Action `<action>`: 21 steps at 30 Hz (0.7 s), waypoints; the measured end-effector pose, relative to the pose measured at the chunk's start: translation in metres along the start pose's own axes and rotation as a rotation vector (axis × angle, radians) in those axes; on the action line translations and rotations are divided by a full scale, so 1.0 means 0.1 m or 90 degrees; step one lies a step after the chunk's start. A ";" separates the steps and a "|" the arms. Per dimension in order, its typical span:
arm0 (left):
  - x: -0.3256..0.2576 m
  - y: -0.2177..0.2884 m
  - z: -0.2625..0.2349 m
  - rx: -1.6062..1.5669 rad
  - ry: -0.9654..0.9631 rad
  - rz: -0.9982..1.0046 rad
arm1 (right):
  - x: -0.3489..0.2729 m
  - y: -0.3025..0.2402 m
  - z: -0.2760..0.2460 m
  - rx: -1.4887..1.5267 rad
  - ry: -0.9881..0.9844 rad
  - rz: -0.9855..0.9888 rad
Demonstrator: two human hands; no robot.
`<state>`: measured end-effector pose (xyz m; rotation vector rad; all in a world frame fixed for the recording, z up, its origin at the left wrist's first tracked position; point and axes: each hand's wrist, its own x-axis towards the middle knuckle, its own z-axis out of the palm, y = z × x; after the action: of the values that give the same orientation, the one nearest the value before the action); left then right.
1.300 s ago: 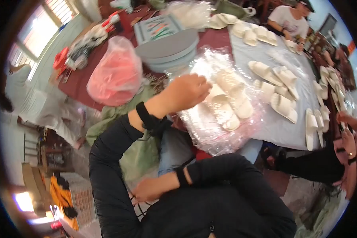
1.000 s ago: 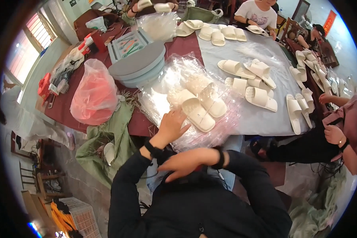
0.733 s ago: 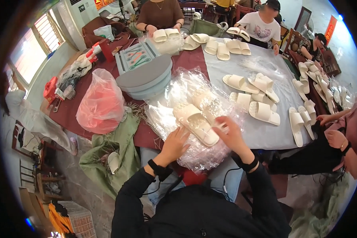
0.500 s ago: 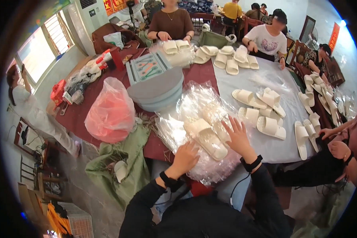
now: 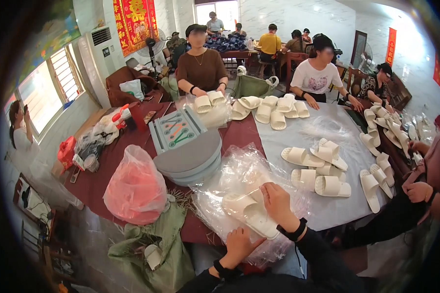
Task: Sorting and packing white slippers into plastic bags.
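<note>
A pair of cream slide slippers [image 5: 244, 207] lies on a pile of clear plastic bags [image 5: 211, 200] at the table's near edge, toes pointing away from me. Film seems to cover part of them. My right hand [image 5: 280, 207] is bent at the right side of the strap, its fingers pressed together; whether they pinch the slipper or the film is hidden. Close to the heel end, my left hand [image 5: 240, 245] is open, thumb stretched toward the sole and fingers apart. Black bands circle both wrists.
Loose cream slippers [image 5: 327, 186] lie to the right on a grey-white sheet [image 5: 278, 164]. A grey-blue device [image 5: 187, 158] and a pink bundle in plastic [image 5: 134, 190] stand left. A green sack [image 5: 151, 249] hangs below. Co-workers [image 5: 203, 71] surround the table.
My view has tilted up. My right hand has gone from spread fingers beside the slippers to fingers pressed together at the strap. My left hand has shifted toward the heel end.
</note>
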<state>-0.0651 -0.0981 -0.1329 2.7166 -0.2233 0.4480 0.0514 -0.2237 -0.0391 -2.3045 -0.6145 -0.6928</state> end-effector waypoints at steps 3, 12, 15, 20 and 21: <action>0.01 -0.01 0.06 -0.056 -0.020 -0.060 | -0.02 -0.09 -0.02 0.035 0.024 0.042; 0.07 -0.07 0.01 -0.181 -0.138 -0.244 | -0.14 -0.11 -0.07 0.088 0.015 0.034; 0.09 -0.12 0.08 -0.180 -0.126 -0.273 | -0.18 -0.11 -0.14 0.103 0.008 0.045; 0.17 -0.11 -0.14 -0.424 -0.092 -0.337 | -0.23 -0.02 -0.21 0.085 -0.020 0.048; 0.13 -0.18 -0.08 -0.550 -0.055 -0.371 | -0.24 -0.02 -0.23 0.106 -0.088 0.028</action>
<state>-0.0515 -0.0793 -0.1279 1.8241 0.2931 0.0306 0.0244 -0.2441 -0.0379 -2.2158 -0.6574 -0.4474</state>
